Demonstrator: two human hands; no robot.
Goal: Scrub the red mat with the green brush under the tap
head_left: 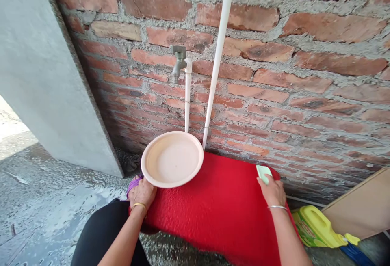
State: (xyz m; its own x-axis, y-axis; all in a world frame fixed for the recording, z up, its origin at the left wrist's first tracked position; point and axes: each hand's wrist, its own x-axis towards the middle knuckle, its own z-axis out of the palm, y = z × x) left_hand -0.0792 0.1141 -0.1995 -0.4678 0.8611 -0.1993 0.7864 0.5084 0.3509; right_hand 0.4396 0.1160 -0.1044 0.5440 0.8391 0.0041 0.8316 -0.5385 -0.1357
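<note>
Left hand [144, 193] at near-left rim of cream plastic basin [175, 160], fingers partly hidden, grip impossible to tell, basin at left end of red cloth [219, 209], below wall faucet [179, 63], right hand [273, 193] grasping pale green block [263, 173] at cloth's far right corner.

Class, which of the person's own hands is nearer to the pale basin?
Left. The left hand is at the near-left rim of the pale basin; the right hand is well off to the basin's right, holding a pale green block above the red cloth.
</note>
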